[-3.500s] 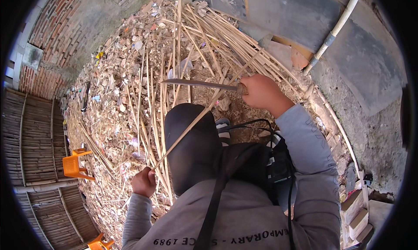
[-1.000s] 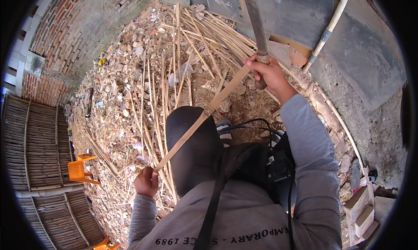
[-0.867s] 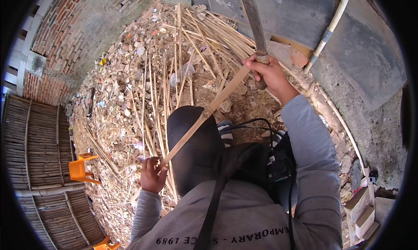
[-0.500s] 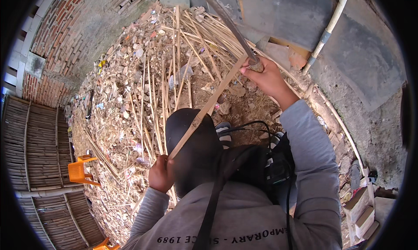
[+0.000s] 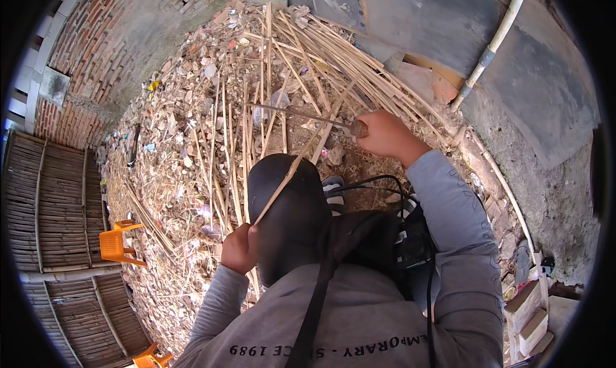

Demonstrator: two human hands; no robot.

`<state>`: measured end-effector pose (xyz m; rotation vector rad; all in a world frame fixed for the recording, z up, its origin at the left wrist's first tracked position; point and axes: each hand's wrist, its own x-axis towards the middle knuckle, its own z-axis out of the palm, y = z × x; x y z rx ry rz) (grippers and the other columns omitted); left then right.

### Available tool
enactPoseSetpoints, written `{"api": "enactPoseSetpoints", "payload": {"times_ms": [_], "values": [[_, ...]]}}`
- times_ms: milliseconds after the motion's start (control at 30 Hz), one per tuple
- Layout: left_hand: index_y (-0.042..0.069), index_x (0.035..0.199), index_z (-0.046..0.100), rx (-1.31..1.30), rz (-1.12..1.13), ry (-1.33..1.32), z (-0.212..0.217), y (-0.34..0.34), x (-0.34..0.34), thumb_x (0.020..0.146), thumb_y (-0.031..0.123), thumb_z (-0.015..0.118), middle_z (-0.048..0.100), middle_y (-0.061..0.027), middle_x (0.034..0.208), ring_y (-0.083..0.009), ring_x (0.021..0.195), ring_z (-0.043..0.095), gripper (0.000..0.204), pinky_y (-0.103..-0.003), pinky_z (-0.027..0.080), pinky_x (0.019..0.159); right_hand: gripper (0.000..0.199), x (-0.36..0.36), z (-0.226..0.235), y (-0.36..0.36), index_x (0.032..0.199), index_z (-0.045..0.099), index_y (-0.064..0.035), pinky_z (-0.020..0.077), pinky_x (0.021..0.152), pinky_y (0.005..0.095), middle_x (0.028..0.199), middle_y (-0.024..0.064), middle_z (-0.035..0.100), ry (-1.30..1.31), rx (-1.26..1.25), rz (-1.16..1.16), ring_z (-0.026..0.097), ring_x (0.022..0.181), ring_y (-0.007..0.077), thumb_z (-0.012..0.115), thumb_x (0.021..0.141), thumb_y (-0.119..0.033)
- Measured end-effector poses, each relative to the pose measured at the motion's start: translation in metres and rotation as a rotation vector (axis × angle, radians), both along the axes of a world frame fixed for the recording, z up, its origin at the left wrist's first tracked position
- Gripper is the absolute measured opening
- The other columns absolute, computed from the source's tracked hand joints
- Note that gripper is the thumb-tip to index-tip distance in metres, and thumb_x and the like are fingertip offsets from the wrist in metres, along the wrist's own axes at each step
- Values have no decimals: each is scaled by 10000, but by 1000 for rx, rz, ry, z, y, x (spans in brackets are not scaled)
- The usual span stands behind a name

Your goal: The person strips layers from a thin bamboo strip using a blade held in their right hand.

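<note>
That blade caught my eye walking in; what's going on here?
The person's right hand holds a long knife that crosses a bamboo strip in this view; contact is hard to tell. The left hand grips the strip's near end beside a dark-clad leg. More strips lie on the littered ground.

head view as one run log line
left hand: holding wooden strip; right hand: holding knife; knife: across strip, contact unclear; other strips: on ground

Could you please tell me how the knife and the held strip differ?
The knife is dark-bladed, the strip pale tan. The right hand holds the knife, the left hand the strip. The knife runs crosswise in view; the strip slants more steeply. Both are long and narrow.
</note>
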<state>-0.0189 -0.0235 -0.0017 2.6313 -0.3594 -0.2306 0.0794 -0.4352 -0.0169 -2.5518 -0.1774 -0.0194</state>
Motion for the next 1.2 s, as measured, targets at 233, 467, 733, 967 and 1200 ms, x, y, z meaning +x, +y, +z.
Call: {"api": "enactPoseSetpoints", "payload": {"times_ms": [233, 467, 733, 967, 1200], "values": [[30, 829, 564, 89, 14, -77, -4, 3, -8, 1050, 343, 469, 594, -258, 671, -485, 663, 613, 394, -559, 458, 586, 216, -2, 7, 22, 903, 693, -54, 528, 719, 500, 813, 190, 684, 128, -7, 26, 666, 802, 414, 708, 758, -213], [38, 835, 562, 113, 27, -75, -6, 7, -3, 1040, 353, 500, 599, -257, 663, -495, 662, 609, 382, -570, 455, 572, 207, -3, 14, 30, 915, 691, -50, 535, 740, 500, 845, 191, 691, 14, -59, 14, 671, 826, 415, 692, 756, -182], [33, 822, 549, 123, 10, -48, -7, 7, 3, 1047, 364, 478, 588, -263, 658, -498, 653, 602, 407, -571, 446, 575, 214, 2, -1, 7, 934, 687, -66, 532, 709, 493, 797, 196, 681, -55, 3, -99, 670, 789, 415, 708, 780, -214], [28, 797, 553, 59, -8, -22, -7, 2, 13, 1056, 365, 460, 576, -261, 655, -499, 648, 592, 435, -564, 436, 577, 192, 9, -18, 9, 915, 686, -71, 531, 709, 499, 772, 182, 668, -25, 72, -106, 667, 790, 409, 692, 760, -183], [28, 824, 576, 152, 9, -12, 3, -4, 17, 1056, 357, 454, 606, -262, 690, -498, 681, 612, 420, -575, 462, 598, 311, 17, -7, 3, 989, 702, -74, 536, 741, 486, 887, 181, 704, 83, -12, -107, 674, 828, 406, 778, 771, -282]]}}
